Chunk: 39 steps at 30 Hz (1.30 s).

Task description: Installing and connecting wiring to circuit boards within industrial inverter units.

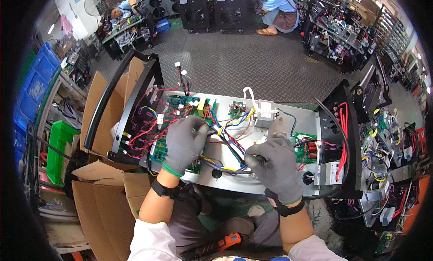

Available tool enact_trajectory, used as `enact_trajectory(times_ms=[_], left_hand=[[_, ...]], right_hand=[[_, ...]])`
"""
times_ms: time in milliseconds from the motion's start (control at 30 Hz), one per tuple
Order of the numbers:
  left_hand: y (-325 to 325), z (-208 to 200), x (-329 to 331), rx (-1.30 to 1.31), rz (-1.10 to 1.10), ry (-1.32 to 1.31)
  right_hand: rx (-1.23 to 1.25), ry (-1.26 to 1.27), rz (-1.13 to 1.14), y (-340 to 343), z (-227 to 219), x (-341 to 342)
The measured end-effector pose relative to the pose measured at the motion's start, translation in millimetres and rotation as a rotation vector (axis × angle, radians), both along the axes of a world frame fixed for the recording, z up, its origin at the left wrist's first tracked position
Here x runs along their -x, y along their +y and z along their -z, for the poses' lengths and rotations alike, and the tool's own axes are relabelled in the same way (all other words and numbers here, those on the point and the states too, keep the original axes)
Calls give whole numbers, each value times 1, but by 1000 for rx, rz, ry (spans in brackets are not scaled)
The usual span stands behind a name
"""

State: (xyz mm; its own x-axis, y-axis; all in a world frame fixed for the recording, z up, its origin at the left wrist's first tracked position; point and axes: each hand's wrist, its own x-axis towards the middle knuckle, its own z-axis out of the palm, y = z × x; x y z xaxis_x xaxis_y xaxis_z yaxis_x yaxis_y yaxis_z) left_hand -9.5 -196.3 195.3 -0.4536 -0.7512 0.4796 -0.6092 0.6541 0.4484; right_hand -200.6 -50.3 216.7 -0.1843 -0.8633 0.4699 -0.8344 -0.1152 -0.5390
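Observation:
In front of me lies an open metal chassis (234, 184) with black end panels, circuit boards and many coloured wires. My left hand (186, 141), in a grey glove, is over the left circuit board (176, 101) with its fingers curled inward among the wires; what they hold is hidden. My right hand (277, 166), gloved too, is closed at the middle of the chassis, its fingertips pinching a black-sleeved wire bundle (230, 171). Behind it sits a white boxy component (264, 114) with white leads. A smaller green board (307, 149) with red parts is right of my right hand.
Cardboard boxes (101, 211) and a green bin (58, 152) stand at the left. A black handle (106, 103) rises from the left panel. More wired units (379, 170) crowd the right side. Two people work farther back, one near a black cabinet (232, 10). An orange-and-black tool (230, 241) lies near my lap.

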Motion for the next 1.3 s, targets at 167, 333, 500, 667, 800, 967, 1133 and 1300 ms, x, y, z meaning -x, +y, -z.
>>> enact_trajectory(times_ms=[167,333,500,667,800,967,1133,1300], left_hand=[[-13,-7,-15,-574,-14,423],[-22,-13,-17,-725,-9,611],[-22,-11,-18,-725,122,743],[-21,-3,-23,-931,124,777],[-24,6,-24,-787,78,680],[-21,11,-30,-759,74,614],[-20,11,-31,-598,7,431],[-19,7,-31,-621,2,375]], right_hand=[[1,26,-15,-2,-2,-2],[-6,50,-7,-5,-3,-3],[-36,32,-1,-6,-5,-8],[-27,119,-8,-8,-4,-10],[-46,121,-42,-7,-13,-14],[-142,7,70,-11,-59,-34],[-110,250,6,-41,-104,-42],[-351,393,-81,-88,-108,-28]])
